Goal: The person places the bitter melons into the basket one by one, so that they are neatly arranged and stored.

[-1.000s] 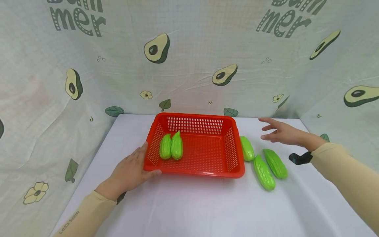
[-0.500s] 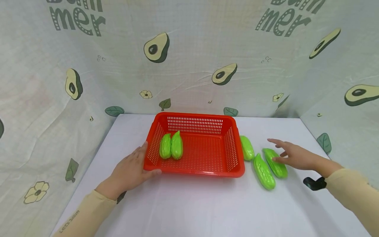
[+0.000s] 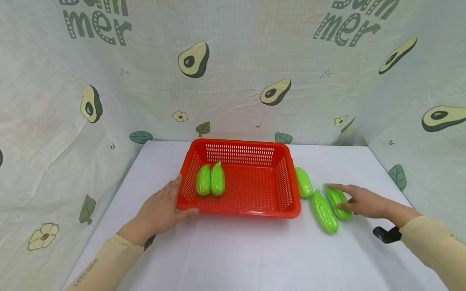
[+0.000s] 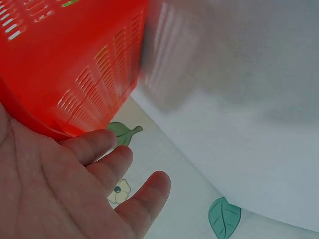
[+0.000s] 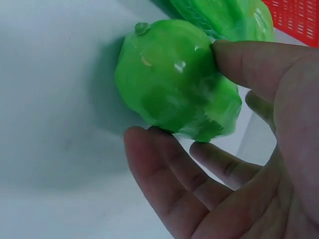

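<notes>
On the right side of the white table (image 3: 233, 254), got the right hand (image 3: 365, 202) down around a green veggie (image 3: 335, 198), thumb touching one side, fingertips just beside the other. Honestly can't tell whether actually gripping or only touching. Right next to that, on the left, see a second green veggie (image 3: 324, 211), lying at a slant with far tip leaning left. A bit farther and more to the left, spot a third green veggie (image 3: 303, 184), sitting just beside the right wall of the red basket (image 3: 240, 211) and partly hidden by it. Inside the basket, toward the left end, count two more: a slim green veggie (image 3: 203, 180) and a pointy green veggie (image 3: 217, 180), side by side. At the basket's near left corner, got the left hand (image 3: 160, 208) resting against it, fingers loose and fairly straight along the left side, thumb at the near rim. Also see a black gadget (image 3: 386, 234) under the right wrist, plus pale avocado-print cloth (image 3: 233, 81) behind the table.
</notes>
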Motion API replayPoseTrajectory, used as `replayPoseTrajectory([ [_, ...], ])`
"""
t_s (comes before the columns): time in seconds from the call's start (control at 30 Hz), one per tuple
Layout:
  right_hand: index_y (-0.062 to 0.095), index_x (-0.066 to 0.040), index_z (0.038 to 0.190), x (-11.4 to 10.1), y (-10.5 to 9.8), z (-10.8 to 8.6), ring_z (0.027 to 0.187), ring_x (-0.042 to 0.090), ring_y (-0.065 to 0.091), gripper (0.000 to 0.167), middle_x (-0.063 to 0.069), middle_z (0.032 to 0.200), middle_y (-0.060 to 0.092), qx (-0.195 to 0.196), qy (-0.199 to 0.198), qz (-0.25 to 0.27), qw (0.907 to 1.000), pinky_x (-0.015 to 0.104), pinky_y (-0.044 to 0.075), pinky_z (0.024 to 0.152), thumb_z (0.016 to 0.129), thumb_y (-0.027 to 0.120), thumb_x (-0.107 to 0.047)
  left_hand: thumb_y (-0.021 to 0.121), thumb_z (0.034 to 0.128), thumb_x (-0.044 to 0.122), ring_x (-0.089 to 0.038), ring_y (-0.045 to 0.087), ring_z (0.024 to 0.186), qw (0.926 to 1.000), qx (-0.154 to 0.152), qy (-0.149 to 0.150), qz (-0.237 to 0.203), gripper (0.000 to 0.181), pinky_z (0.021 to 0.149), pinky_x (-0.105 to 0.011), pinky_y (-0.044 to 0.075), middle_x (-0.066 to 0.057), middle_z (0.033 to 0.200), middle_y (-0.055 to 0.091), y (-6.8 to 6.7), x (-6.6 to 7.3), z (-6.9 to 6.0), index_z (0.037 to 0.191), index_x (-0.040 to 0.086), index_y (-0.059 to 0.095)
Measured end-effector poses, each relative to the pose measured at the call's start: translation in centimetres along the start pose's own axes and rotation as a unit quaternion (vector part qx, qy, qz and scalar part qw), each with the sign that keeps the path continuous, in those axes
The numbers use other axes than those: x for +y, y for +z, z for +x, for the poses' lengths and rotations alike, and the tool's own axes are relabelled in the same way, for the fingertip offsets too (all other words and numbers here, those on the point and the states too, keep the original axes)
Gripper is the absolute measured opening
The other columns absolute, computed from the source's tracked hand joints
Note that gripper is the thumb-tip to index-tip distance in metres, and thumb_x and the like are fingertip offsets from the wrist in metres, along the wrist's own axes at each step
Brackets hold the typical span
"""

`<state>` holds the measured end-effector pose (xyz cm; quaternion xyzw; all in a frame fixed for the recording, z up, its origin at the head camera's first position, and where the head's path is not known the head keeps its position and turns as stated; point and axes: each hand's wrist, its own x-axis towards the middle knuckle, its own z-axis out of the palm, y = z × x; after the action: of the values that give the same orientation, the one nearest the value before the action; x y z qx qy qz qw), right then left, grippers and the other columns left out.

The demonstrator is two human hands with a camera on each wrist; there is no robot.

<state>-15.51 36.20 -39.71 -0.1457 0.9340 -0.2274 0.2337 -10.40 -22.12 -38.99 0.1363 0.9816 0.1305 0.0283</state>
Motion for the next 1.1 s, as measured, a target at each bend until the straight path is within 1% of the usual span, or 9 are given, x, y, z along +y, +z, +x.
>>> replayPoseTrajectory([
  [0.13, 0.042, -0.007, 0.151, -0.03, -0.04, -0.11, 0.100, 0.037, 0.060, 0.064, 0.037, 0.144, 0.036, -0.018, 0.001, 0.032, 0.9993, 0.039, 0.059, 0.067, 0.094, 0.069, -0.019, 0.044, 0.0779, 0.088, -0.046, 0.034, 0.140, 1.0000, 0.001, 0.001, 0.000, 0.126, 0.106, -0.057, 0.038, -0.027, 0.155, 0.032, 0.05, -0.06, 0.01, 0.156, -0.007, 0.014],
  [0.23, 0.042, -0.007, 0.150, -0.09, 0.01, -0.03, 0.103, 0.038, 0.059, 0.066, 0.037, 0.146, 0.034, -0.022, 0.007, 0.036, 0.9991, 0.040, 0.059, 0.068, 0.093, 0.071, -0.020, 0.044, 0.0776, 0.088, -0.046, 0.034, 0.139, 1.0000, 0.003, 0.001, -0.001, 0.127, 0.107, -0.057, 0.038, -0.027, 0.155, 0.032, 0.04, -0.07, 0.01, 0.156, -0.007, 0.014],
  [0.3, 0.043, -0.008, 0.150, -0.13, 0.13, 0.08, 0.104, 0.037, 0.057, 0.070, 0.035, 0.144, 0.038, -0.013, 0.009, 0.012, 0.9998, 0.043, 0.058, 0.072, 0.090, 0.075, -0.025, 0.044, 0.0777, 0.088, -0.046, 0.034, 0.139, 1.0000, 0.002, 0.002, -0.001, 0.127, 0.107, -0.057, 0.038, -0.027, 0.155, 0.032, 0.01, -0.05, 0.01, 0.155, -0.008, 0.014],
  [0.43, 0.047, -0.010, 0.147, -0.17, 0.31, 0.18, 0.112, 0.042, 0.053, 0.076, 0.031, 0.141, 0.046, 0.009, 0.005, -0.049, 0.9987, 0.058, 0.052, 0.086, 0.083, 0.081, -0.034, 0.045, 0.0778, 0.088, -0.046, 0.033, 0.140, 1.0000, 0.001, 0.001, -0.004, 0.127, 0.108, -0.057, 0.037, -0.027, 0.156, 0.031, -0.01, -0.01, 0.03, 0.156, -0.007, 0.014],
  [0.53, 0.047, -0.012, 0.148, -0.12, 0.28, 0.12, 0.117, 0.045, 0.050, 0.076, 0.031, 0.141, 0.046, 0.008, 0.009, -0.061, 0.9981, 0.064, 0.047, 0.091, 0.084, 0.080, -0.034, 0.045, 0.0779, 0.088, -0.046, 0.033, 0.140, 1.0000, 0.001, 0.002, -0.004, 0.127, 0.108, -0.057, 0.037, -0.026, 0.156, 0.030, 0.01, -0.02, 0.05, 0.156, -0.007, 0.014],
  [0.67, 0.042, -0.010, 0.151, 0.11, 0.16, -0.12, 0.098, 0.034, 0.057, 0.077, 0.031, 0.141, 0.043, -0.011, 0.028, -0.003, 0.9995, 0.049, 0.056, 0.075, 0.086, 0.079, -0.027, 0.044, 0.0780, 0.088, -0.046, 0.033, 0.140, 1.0000, 0.001, 0.004, -0.002, 0.127, 0.108, -0.056, 0.036, -0.026, 0.156, 0.030, 0.05, -0.05, 0.08, 0.156, -0.007, 0.014],
  [0.8, 0.038, -0.009, 0.153, 0.33, 0.11, -0.32, 0.082, 0.023, 0.056, 0.079, 0.029, 0.136, 0.043, -0.018, 0.041, 0.042, 0.9981, 0.037, 0.054, 0.061, 0.086, 0.078, -0.022, 0.044, 0.0780, 0.088, -0.046, 0.033, 0.140, 1.0000, 0.000, 0.003, -0.002, 0.127, 0.108, -0.056, 0.036, -0.026, 0.156, 0.030, -0.01, -0.03, 0.06, 0.155, -0.008, 0.014],
  [0.9, 0.039, -0.009, 0.152, 0.40, 0.06, -0.33, 0.080, 0.022, 0.055, 0.081, 0.028, 0.133, 0.045, -0.015, 0.040, 0.032, 0.9986, 0.036, 0.052, 0.061, 0.084, 0.080, -0.022, 0.044, 0.0778, 0.088, -0.046, 0.033, 0.140, 1.0000, -0.002, 0.001, -0.002, 0.127, 0.108, -0.056, 0.037, -0.027, 0.156, 0.031, -0.10, 0.02, 0.00, 0.155, -0.008, 0.015],
  [1.1, 0.043, -0.010, 0.150, 0.50, -0.12, -0.33, 0.093, 0.029, 0.052, 0.086, 0.027, 0.133, 0.048, -0.001, 0.024, -0.015, 0.9996, 0.037, 0.048, 0.066, 0.077, 0.086, -0.023, 0.044, 0.0783, 0.088, -0.046, 0.033, 0.140, 1.0000, -0.002, 0.003, -0.002, 0.126, 0.108, -0.056, 0.037, -0.026, 0.156, 0.031, -0.23, 0.11, -0.07, 0.155, -0.008, 0.015],
])
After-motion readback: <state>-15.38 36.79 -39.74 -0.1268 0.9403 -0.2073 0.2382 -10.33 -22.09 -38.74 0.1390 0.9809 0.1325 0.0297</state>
